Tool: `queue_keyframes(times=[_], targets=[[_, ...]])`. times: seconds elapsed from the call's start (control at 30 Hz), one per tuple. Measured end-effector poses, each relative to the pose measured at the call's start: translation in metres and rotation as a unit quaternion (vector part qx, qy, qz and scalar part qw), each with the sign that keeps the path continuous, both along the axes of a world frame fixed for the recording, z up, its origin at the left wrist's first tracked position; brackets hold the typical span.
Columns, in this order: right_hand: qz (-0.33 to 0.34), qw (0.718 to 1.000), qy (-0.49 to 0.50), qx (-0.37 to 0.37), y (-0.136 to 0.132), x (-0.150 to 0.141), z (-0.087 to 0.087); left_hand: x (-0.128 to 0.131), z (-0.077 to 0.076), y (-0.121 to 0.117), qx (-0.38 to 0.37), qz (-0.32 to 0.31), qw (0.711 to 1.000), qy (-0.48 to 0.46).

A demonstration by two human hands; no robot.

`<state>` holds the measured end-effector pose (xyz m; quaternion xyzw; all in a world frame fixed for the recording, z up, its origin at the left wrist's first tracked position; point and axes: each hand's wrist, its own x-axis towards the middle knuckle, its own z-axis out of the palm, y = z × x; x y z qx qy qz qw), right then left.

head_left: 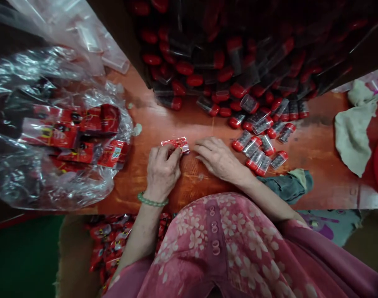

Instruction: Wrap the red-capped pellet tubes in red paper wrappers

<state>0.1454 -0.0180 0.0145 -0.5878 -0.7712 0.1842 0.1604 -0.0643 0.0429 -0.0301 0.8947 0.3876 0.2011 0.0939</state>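
The small red plastic packet (175,145) lies at the frame's centre on the table (319,145), long axis nearly crosswise, its left part gripped by the curled fingers (168,152) of the left hand (162,171), while the open, flat right hand (220,159) rests just beside its right end.

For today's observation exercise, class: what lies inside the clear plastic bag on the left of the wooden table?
The clear plastic bag holds red printed packets, visible through the film. Whatever lies beneath the top layer is hidden by those packets and the creased plastic.
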Motion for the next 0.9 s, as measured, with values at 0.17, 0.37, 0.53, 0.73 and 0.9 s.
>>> queue_keyframes(times=[0.17,0.37,0.53,0.73,0.9], targets=[[-0.078,0.981,-0.176,-0.039,-0.034,0.062,0.030,0.009,0.008,0.000,0.003,0.008,0.999,0.035],[-0.075,0.962,-0.256,-0.061,-0.036,0.088,0.017,0.019,0.022,0.004,-0.061,0.028,0.993,0.095],[-0.077,0.972,-0.219,-0.033,-0.026,0.083,0.005,0.020,0.025,0.007,-0.049,0.026,0.994,0.098],[-0.064,0.995,0.072,-0.022,-0.019,0.065,0.012,0.012,0.021,0.017,-0.131,0.053,0.989,-0.032],[-0.068,0.969,0.233,-0.040,-0.010,0.046,0.022,0.004,0.026,0.012,-0.163,0.097,0.960,-0.205]])
